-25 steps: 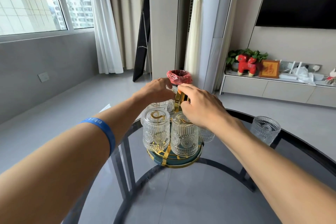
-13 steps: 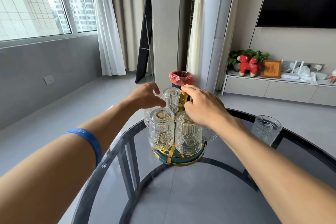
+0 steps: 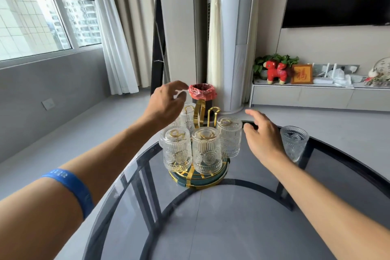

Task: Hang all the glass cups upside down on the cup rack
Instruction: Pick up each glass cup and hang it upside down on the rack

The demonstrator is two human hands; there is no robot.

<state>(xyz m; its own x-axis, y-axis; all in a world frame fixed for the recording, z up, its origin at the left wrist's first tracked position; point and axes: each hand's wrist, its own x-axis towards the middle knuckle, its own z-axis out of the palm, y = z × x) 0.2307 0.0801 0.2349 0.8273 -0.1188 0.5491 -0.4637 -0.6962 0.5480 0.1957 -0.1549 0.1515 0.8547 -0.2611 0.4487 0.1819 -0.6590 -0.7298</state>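
Head view, left to right: my left hand (image 3: 166, 103) hovers, fingers released, above the cup rack (image 3: 199, 177), whose hooks carry inverted cups to drain. My right hand (image 3: 262, 137), also empty, sits beside the last upright cup (image 3: 294, 143) on the worktop (image 3: 211, 228).

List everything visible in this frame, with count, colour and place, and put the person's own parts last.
glass cups on rack: at least four, clear, inverted on the pegs; a fifth is partly hidden
upright glass cup: one, clear, on the table right of the rack
cup rack: one, gold with teal base, table centre
free peg: one, gold, at the rack's back
table: one, dark glass
bin: one, red liner, on the floor behind
wristband: one, blue, left forearm
left hand: open, above the rack
right hand: open, between rack and upright cup
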